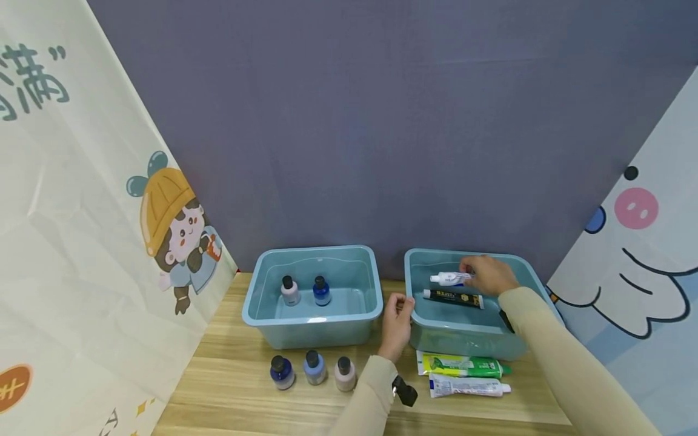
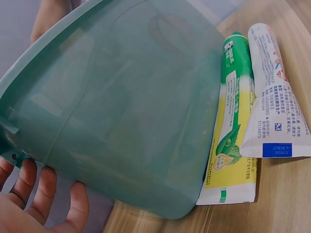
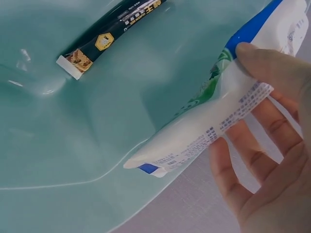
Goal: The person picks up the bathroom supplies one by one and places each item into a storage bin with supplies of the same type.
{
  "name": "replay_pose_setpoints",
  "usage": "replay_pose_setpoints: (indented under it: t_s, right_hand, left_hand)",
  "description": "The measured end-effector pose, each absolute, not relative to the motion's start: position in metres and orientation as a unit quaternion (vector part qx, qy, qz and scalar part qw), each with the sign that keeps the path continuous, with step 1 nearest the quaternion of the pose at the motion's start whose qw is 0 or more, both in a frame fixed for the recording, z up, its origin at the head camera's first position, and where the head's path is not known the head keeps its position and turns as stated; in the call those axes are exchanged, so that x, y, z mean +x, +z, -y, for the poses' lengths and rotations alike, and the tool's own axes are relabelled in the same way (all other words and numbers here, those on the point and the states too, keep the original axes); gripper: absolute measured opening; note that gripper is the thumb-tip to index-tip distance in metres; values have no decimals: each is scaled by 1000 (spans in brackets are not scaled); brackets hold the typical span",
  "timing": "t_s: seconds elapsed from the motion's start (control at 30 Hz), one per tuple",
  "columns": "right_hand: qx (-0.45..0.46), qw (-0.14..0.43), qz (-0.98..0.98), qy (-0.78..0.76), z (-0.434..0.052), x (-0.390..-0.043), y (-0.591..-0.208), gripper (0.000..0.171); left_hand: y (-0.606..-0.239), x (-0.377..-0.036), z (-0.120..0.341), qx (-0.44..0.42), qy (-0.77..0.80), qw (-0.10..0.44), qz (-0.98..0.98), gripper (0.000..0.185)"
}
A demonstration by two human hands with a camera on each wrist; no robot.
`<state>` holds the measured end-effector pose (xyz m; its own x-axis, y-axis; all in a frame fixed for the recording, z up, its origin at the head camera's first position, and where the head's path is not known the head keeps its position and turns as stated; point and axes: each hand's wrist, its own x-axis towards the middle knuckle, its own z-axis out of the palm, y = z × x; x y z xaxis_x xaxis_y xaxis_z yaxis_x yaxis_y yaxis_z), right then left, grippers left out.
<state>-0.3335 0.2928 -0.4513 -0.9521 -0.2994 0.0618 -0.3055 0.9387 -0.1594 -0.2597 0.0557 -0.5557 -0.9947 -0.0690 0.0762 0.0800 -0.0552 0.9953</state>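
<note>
My right hand (image 1: 487, 274) reaches into the right teal bin (image 1: 463, 340) and pinches a white toothpaste tube (image 1: 449, 278) between thumb and fingers. In the right wrist view this hand (image 3: 265, 141) holds the white tube (image 3: 209, 126) just above the bin floor (image 3: 73, 145). A black tube (image 1: 452, 298) lies on that floor, also visible as the black tube (image 3: 112, 34) in the wrist view. My left hand (image 1: 400, 307) holds the bin's near left corner, thumb on the rim. Its fingers (image 2: 46, 189) lie against the outer wall of the bin (image 2: 121, 107).
A second teal bin (image 1: 311, 330) at left holds a pale bottle (image 1: 289, 291) and a blue bottle (image 1: 322, 291). Three small bottles (image 1: 314, 367) stand before it. A green tube (image 1: 463, 365) and a white tube (image 1: 469, 386) lie on the wooden table (image 1: 234, 393). Cloth backdrops surround the table.
</note>
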Motion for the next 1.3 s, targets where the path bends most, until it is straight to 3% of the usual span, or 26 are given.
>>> replay_pose_setpoints:
  t_s: [1.0,1.3]
  right_hand:
    - [155,-55,981,100,-296,-349,-462,19]
    - [170,-32,977,125,-297,-352,-467,12]
  left_hand:
    - [-557,-259,-56,-5,-730,42,682,19]
    - [-557,-261,-55,-7,-728,43,684,19]
